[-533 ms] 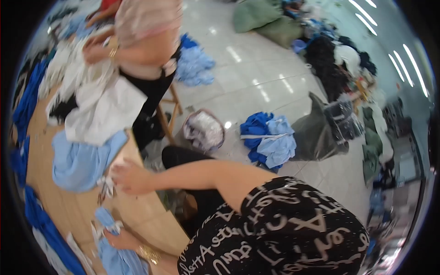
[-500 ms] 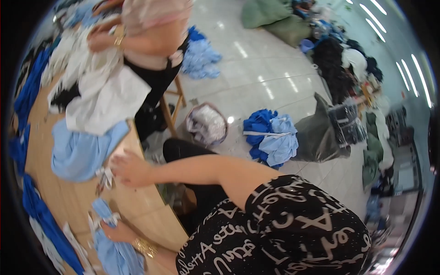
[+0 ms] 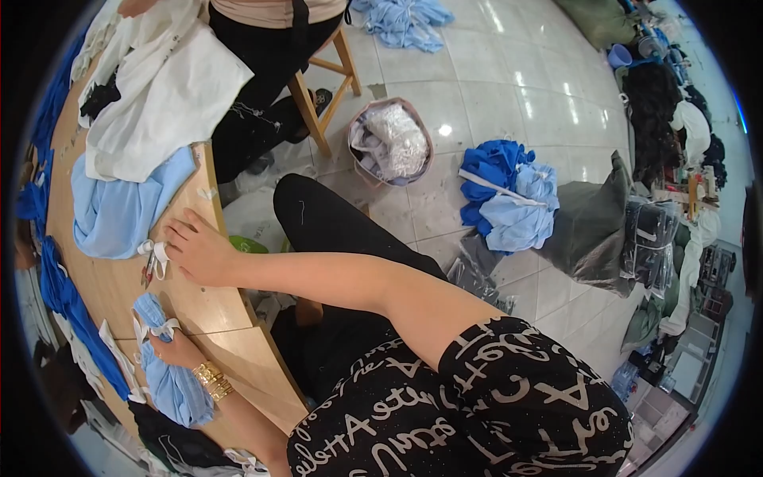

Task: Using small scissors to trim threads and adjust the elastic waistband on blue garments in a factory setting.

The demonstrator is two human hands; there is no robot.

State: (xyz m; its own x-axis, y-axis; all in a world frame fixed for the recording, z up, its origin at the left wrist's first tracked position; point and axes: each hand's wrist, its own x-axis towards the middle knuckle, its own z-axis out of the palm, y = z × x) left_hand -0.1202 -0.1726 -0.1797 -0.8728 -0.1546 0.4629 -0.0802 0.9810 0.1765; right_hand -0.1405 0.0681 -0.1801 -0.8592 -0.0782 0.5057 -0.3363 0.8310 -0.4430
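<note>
A light blue cloth bundle (image 3: 179, 389), cinched near its upper end by a white strip (image 3: 163, 330), lies on the wooden table (image 3: 211, 306). My left hand (image 3: 176, 350) is closed around the bundle beside that strip. My right hand (image 3: 203, 250) rests on the table near its edge, fingers spread, holding nothing that I can see. Right beside its thumb lie small thread snips (image 3: 148, 270) with white material around them. Farther along, a folded light blue cloth (image 3: 119, 211) sits partly under a white cloth (image 3: 171, 111).
Across the table's far end stands a person in black trousers (image 3: 246, 87), by a wooden stool (image 3: 338, 79). On the floor are a bin of plastic wrap (image 3: 391, 143), a blue cloth bundle (image 3: 509, 195) and a grey sack (image 3: 584, 230). Blue cloth (image 3: 75, 310) lines the table's left side.
The whole view has shifted, so the person at the far end shows less and more floor appears at right. My left hand keeps its grip on the bundle; my right hand stays by the snips.
</note>
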